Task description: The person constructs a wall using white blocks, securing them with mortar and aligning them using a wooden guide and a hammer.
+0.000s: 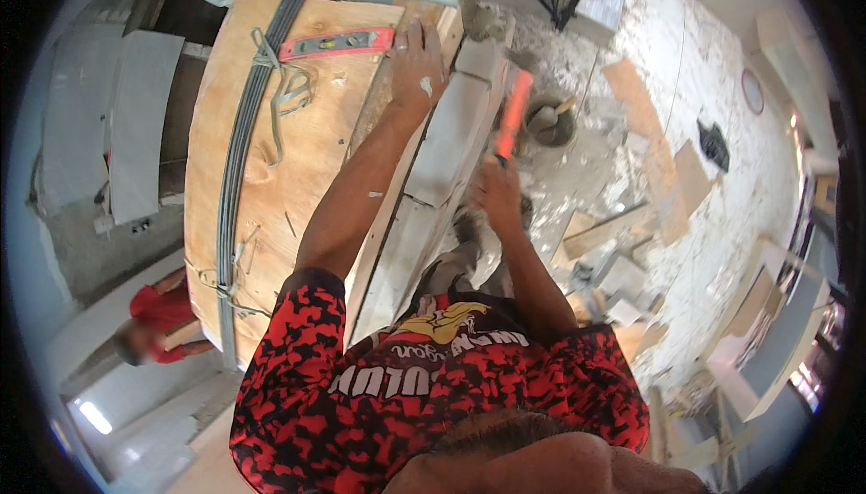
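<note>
My left hand (418, 68) lies with its fingers stretched over the narrow wooden strip (372, 106) along the plywood's right edge. Just left of its fingers, a red spirit level (336, 44) rests across the plywood sheet (316, 160). In my right hand (498, 194) is a long orange tool with a dark grip (513, 115), pointing away from me; motion blurs it, so its exact kind cannot be made out. The tool is held to the right of a row of pale grey blocks (451, 138), which runs beside the plywood.
A bundle of thin grey rods (236, 156), tied with cord, crosses the plywood. Right of the tool stands a bucket (552, 124) with a trowel inside. Board scraps (649, 147) and debris litter the floor. Another person in red (165, 318) is at lower left.
</note>
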Demonstrator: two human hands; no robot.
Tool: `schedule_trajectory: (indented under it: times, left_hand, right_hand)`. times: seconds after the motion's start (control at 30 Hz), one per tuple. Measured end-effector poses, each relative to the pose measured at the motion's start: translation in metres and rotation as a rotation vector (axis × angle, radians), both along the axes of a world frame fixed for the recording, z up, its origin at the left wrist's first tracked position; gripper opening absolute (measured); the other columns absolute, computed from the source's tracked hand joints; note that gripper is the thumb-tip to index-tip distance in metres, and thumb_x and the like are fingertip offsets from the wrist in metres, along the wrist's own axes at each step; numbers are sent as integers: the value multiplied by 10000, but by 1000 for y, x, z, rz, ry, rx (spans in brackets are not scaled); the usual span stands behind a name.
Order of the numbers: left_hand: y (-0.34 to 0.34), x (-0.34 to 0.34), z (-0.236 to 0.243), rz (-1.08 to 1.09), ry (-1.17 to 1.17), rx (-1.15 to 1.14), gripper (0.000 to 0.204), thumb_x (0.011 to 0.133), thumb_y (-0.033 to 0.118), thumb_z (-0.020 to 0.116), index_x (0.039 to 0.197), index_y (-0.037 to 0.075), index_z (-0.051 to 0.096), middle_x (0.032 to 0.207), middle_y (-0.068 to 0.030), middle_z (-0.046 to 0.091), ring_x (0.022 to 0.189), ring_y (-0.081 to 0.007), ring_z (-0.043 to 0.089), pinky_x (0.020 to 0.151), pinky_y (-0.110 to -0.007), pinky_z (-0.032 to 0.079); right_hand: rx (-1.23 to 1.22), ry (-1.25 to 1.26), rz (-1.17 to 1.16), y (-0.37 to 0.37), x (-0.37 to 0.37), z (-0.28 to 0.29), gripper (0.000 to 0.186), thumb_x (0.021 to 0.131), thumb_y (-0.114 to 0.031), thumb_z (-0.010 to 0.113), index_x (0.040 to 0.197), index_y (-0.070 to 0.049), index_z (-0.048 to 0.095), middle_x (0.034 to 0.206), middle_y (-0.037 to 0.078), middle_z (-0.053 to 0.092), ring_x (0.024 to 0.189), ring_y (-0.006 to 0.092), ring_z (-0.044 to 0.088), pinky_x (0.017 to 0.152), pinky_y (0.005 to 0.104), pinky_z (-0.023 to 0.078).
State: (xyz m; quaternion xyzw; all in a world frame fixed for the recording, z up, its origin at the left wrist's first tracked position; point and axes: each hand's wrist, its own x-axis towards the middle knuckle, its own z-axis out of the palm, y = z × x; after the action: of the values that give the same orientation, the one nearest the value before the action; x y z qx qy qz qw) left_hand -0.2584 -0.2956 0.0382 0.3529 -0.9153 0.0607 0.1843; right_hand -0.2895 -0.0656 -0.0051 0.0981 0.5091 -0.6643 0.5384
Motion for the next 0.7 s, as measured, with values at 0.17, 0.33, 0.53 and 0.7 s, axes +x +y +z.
schedule_trajectory:
  times: [0.17,0.33,0.53,0.7]
  left_hand:
    - [1,2,4,77,-26,68,580,830,229,577,1318,-50,436,1345,-250,441,1186,-402,457,979,-485,396]
    - [32,29,-9,177,-43,48,665,819,224,591,1404,3,365,1455,-266,326,1334,-430,336,1092,-494,294]
    - [78,62,-7,280,-76,187,632,881,229,553,1451,73,328,1532,-167,266,1404,-392,256,1140,-521,213]
    - [80,70,-20,333,-105,79,610,887,252,557,1433,69,356,1515,-168,303,1400,-365,282,1138,-520,220]
  right_hand:
    - [106,529,164,101,-110,-26,140,974,-218,503,922,-134,404,562,-49,364,384,60,354,328,250,324]
    - [413,755,361,203,-193,-54,188,886,-188,521,748,-98,432,508,-23,370,348,108,381,316,291,361]
    - [478,663,388,254,-200,-73,163,850,-121,521,746,-57,414,518,11,383,328,135,390,283,325,379]
    - [313,867,573,189,-191,-42,224,880,-225,541,862,-16,464,603,48,449,420,151,439,388,326,397]
